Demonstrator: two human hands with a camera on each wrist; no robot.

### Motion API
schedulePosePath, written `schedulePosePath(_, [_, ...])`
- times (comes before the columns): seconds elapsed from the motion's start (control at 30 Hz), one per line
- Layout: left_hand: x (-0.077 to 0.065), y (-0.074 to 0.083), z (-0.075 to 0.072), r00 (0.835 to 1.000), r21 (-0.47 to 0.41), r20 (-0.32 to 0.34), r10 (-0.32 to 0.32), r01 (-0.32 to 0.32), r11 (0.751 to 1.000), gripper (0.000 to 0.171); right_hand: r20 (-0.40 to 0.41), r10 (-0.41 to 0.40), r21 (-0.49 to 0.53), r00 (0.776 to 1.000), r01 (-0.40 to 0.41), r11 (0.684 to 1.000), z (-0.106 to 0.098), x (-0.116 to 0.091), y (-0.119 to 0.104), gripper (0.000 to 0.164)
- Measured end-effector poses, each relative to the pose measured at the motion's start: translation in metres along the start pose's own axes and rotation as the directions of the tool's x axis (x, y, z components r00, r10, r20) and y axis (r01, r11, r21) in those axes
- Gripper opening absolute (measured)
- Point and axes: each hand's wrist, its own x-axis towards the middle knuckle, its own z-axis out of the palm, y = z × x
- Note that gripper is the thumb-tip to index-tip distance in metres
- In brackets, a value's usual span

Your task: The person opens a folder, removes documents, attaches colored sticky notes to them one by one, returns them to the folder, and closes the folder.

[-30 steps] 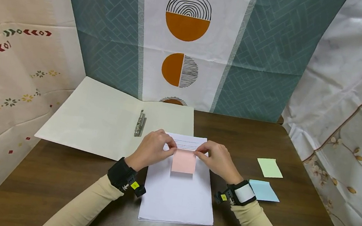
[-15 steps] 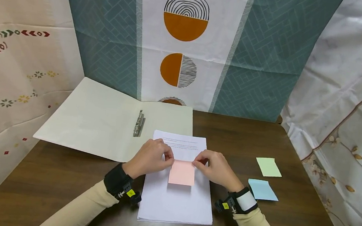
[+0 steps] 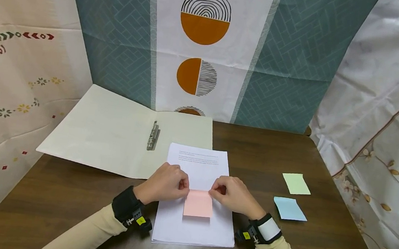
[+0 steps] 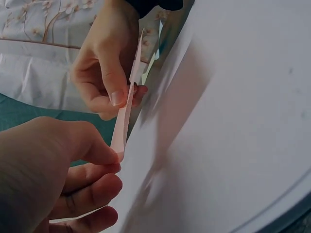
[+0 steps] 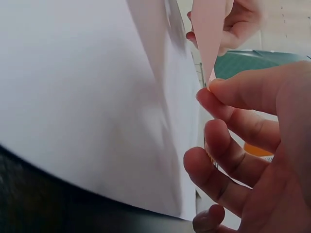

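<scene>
A pink sticky note (image 3: 198, 205) is stretched between both hands, just above a stack of white paper (image 3: 191, 232). My left hand (image 3: 168, 181) pinches its upper left corner between thumb and forefinger. The upper right corner is pinched by my right hand (image 3: 235, 195). Seen from the left wrist, the pink note (image 4: 124, 121) stands nearly edge-on, its shadow falling on the sheet. In the right wrist view the note (image 5: 208, 34) is apart from the paper too. Lines of print run across the top of the uppermost sheet.
Behind the stack lies an open white folder (image 3: 102, 130) with a metal clip (image 3: 153, 136); the paper's far end overlaps it. To the right, a green sticky note (image 3: 296, 184) and a blue sticky note (image 3: 290, 209) lie on the brown table (image 3: 263, 152).
Both hands have drawn the pink note down the page, toward the person, from just under the printed lines to about mid-sheet. More of the print now shows.
</scene>
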Motion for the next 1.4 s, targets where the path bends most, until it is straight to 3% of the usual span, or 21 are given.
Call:
schedulePosePath(0.17, [-0.002,-0.003,0.005,1.000,-0.044,0.030,-0.007,0.008,0.999,0.015,-0.005,0.005,0.018,1.000,-0.005,1.000,0.004,-0.001,-0.001,0.013])
schedulePosePath(0.23, [-0.003,-0.005,0.009,1.000,-0.063,0.009,0.013,-0.012,0.998,0.016,-0.020,-0.032,0.021,0.999,0.032,0.999,0.008,-0.001,0.005,0.013])
schedulePosePath(0.33, [-0.003,-0.020,0.024,0.995,-0.046,-0.046,0.083,-0.085,0.995,0.020,-0.023,-0.059,0.032,0.998,0.060,0.998,0.010,-0.001,0.008,0.014])
schedulePosePath(0.43, [-0.004,-0.020,0.025,0.993,-0.031,-0.060,0.103,-0.105,0.994,0.020,-0.012,-0.062,0.026,0.998,0.063,0.998,0.012,0.000,0.009,0.015])
schedulePosePath(0.63, [-0.002,-0.003,0.009,1.000,-0.020,0.006,0.029,-0.029,0.999,0.019,0.013,0.011,-0.013,1.000,-0.011,1.000,0.011,0.001,0.000,0.017])
schedulePosePath(0.8, [-0.001,-0.002,0.010,1.000,0.016,0.026,0.010,-0.010,1.000,0.022,0.040,0.058,-0.057,0.998,-0.056,0.997,0.014,0.002,-0.001,0.022])
schedulePosePath(1.1, [-0.001,-0.002,0.014,0.999,0.020,0.003,0.038,-0.038,0.999,0.021,0.029,0.049,-0.111,0.998,-0.045,0.993,0.017,0.003,-0.004,0.024])
schedulePosePath(1.17, [-0.002,-0.009,0.021,0.998,0.011,-0.015,0.061,-0.061,0.998,0.022,0.028,0.052,-0.135,0.998,-0.048,0.990,0.018,0.003,-0.005,0.024])
schedulePosePath(1.33, [-0.002,-0.013,0.025,1.000,-0.047,0.024,0.012,-0.011,0.999,0.022,0.018,0.062,-0.157,0.998,-0.058,0.986,0.020,0.003,-0.007,0.026])
schedulePosePath(1.37, [-0.002,-0.008,0.020,0.999,-0.062,0.044,-0.021,0.024,0.998,0.021,0.001,0.042,-0.159,0.999,-0.041,0.986,0.024,0.003,0.000,0.025])
schedulePosePath(1.4, [-0.002,-0.012,0.025,0.999,-0.060,0.042,-0.023,0.026,0.998,0.020,-0.005,0.046,-0.147,0.999,-0.046,0.988,0.025,0.004,0.002,0.024])
